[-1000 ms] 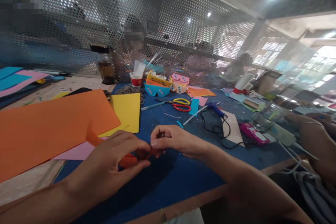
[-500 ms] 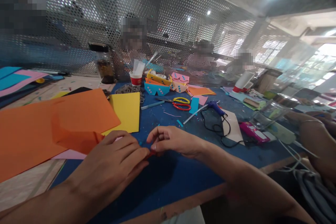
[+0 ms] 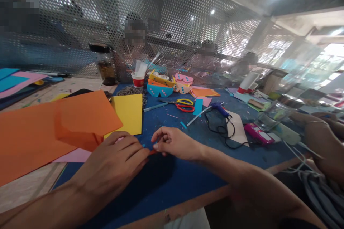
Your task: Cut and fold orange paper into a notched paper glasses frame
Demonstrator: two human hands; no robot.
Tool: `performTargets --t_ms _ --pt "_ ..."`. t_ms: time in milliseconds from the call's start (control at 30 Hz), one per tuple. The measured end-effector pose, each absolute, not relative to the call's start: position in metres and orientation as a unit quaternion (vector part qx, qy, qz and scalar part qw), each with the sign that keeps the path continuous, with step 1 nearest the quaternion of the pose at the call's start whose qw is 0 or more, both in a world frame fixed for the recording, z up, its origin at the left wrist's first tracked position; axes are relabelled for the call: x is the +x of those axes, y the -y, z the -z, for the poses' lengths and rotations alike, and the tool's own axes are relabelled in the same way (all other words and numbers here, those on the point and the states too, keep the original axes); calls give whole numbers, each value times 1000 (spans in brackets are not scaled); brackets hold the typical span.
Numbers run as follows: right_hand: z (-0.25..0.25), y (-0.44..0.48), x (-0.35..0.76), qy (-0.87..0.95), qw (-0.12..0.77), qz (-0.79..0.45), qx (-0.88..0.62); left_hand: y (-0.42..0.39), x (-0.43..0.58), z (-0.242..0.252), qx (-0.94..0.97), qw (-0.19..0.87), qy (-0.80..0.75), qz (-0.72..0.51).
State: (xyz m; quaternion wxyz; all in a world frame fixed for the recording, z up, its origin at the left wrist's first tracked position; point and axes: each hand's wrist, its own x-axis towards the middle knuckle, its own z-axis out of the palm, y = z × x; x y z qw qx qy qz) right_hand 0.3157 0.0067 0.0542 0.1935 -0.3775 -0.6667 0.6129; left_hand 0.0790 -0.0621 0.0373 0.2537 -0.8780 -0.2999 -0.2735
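My left hand (image 3: 118,161) is closed over a small orange paper piece (image 3: 153,152), whose tip shows between the two hands; a bit of pink shows behind its knuckles. My right hand (image 3: 172,143) has its fingers curled, with thumb and fingertips at that orange tip. Most of the piece is hidden by the left fingers. Large orange sheets (image 3: 86,114) lie to the left, over a yellow sheet (image 3: 131,114) and a pink sheet (image 3: 72,155).
Behind the hands lie scissors (image 3: 185,105), a blue pen (image 3: 156,106) and folded paper glasses (image 3: 159,90). A glue gun (image 3: 220,109) with a black cord, a pink device (image 3: 259,134) and a glass jar (image 3: 271,116) stand right. Another person's arm (image 3: 317,128) rests far right.
Both hands stay close together; the orange tip between them shows a little more. The whole view has shifted slightly.
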Motion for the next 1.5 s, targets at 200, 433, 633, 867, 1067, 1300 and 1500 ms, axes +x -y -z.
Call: performTargets --t_ms 200,433,633,867,1067,1300,1500 --pt "-49 -5 313 694 230 -563 -385 58 77 -35 -869 274 311 269" --pt "-48 -13 317 644 251 -629 -357 56 74 -47 -872 261 320 262" --pt "-46 -13 317 658 240 -614 -364 56 72 -47 -870 261 326 262" --pt "-44 -11 317 670 239 -607 -355 59 74 -50 -874 241 328 265" --pt "-45 -11 318 660 250 -627 -331 59 75 -39 -869 225 332 289" --pt "-47 -20 322 608 306 -657 -325 55 64 -32 -867 186 372 274" --pt "-45 -28 322 612 347 -625 -338 46 57 -28 -859 144 384 307"
